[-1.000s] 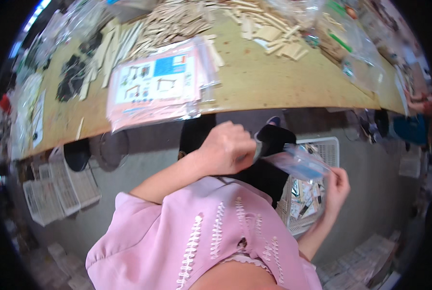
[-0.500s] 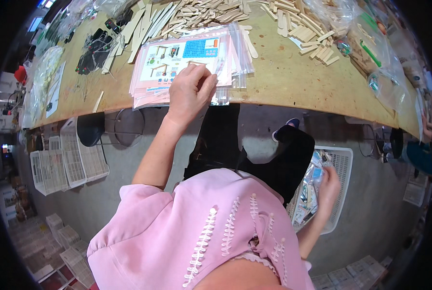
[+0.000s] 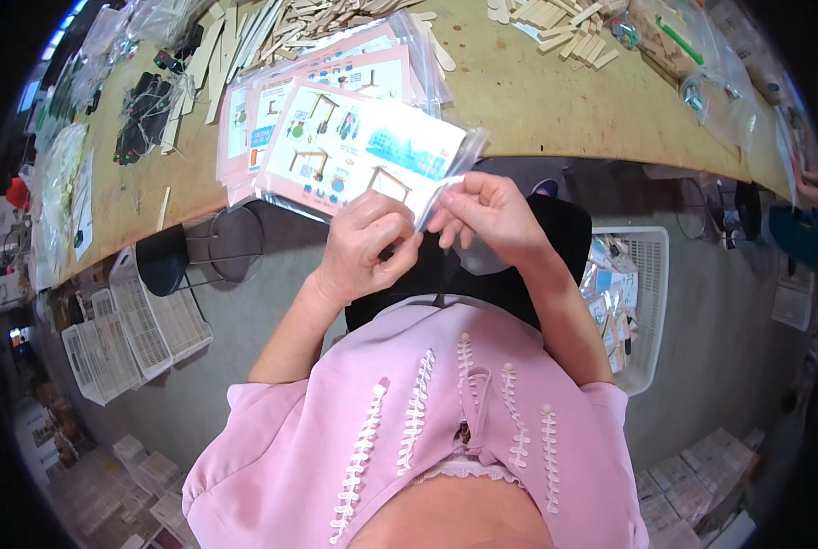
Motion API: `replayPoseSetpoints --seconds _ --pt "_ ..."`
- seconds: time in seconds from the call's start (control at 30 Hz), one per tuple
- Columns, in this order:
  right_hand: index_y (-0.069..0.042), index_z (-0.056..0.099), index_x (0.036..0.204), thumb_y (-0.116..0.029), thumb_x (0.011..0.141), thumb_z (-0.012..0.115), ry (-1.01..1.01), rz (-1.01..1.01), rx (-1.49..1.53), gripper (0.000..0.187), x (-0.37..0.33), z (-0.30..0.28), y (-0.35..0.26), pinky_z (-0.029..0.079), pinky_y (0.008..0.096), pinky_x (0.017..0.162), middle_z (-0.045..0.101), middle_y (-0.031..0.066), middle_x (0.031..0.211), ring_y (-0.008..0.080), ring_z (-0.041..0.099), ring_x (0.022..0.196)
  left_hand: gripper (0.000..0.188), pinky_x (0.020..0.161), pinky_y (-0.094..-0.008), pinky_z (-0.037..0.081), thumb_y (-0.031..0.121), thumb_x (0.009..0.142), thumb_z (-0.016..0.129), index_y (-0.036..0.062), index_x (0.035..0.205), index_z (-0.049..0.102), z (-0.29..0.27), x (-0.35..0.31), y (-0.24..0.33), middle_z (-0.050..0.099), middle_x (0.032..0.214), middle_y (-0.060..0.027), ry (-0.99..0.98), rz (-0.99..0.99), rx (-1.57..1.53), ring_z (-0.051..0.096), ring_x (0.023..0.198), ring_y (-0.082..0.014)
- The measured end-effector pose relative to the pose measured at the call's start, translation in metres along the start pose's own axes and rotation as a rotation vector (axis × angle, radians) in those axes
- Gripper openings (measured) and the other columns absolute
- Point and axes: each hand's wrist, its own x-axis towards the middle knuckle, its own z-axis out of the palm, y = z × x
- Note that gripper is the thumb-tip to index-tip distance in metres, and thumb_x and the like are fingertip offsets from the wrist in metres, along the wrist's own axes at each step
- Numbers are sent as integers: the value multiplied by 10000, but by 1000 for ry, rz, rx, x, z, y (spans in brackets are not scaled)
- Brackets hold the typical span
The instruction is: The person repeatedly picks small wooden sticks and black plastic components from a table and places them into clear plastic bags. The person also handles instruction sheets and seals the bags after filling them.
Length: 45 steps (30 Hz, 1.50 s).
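A clear plastic zip bag (image 3: pixel 331 151) with a printed picture card inside lies tilted across the table's near edge. Its right end is between my two hands. My right hand (image 3: pixel 500 220) is closed in a pinch on the bag's open-looking corner. My left hand (image 3: pixel 369 249) is closed at the near edge of the same bag, its fingers curled and partly hiding the edge. Beneath and behind it are several more bags with pink-edged cards (image 3: pixel 235 137), fanned in a loose stack.
Wooden craft sticks (image 3: pixel 331 23) are heaped behind the bags, with more sticks (image 3: pixel 569 32) at the far right. Black wired parts (image 3: pixel 143 114) lie left. On the floor, a white basket (image 3: pixel 651 311) at right holds filled bags; white crates (image 3: pixel 143 316) stand left beside a stool (image 3: pixel 162 259).
My right hand has come up from the white basket to the bag. The top bag has slid nearer and turned at an angle, with my left hand following it toward me.
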Motion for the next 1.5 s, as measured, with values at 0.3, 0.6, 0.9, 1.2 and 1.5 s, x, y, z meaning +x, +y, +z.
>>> replayPoseSetpoints --seconds 0.3,0.6,0.9,1.2,1.5 --pt "-22 663 918 -156 1042 674 211 -59 206 183 -46 -7 88 557 217 625 743 67 800 109 709 701 122 716 -232 532 102 1028 694 -12 1045 735 62 -32 16 735 884 -14 -339 -812 -661 649 798 -53" --pt "9 652 858 -116 1035 653 299 -108 226 217 -44 -4 80 580 252 635 724 91 777 134 716 705 89 644 -346 532 50 1019 599 2 950 629 79 -4 0 678 825 -147 38 -585 -232 679 695 -249" --pt "-94 701 1222 -167 848 829 460 -744 -1071 402 -83 7 15 584 346 661 715 106 1175 294 738 781 32 670 -441 555 44 959 669 23 980 658 61 21 12 666 868 -196 -9 -302 45 690 802 -410" --pt "-97 737 1122 -27 807 720 232 -407 -1296 323 -84 -15 1 567 433 860 689 123 1206 344 689 1110 90 692 -402 569 132 957 712 50 993 699 -15 34 -7 711 862 -158 -111 -269 91 712 775 -343" --pt "-40 700 1016 46 799 729 268 -653 -1068 234 -75 -4 7 533 479 901 654 150 958 414 643 1059 368 862 -481 550 412 914 726 53 994 715 -195 39 -171 706 1027 -168 -14 -790 923 675 1034 -370"
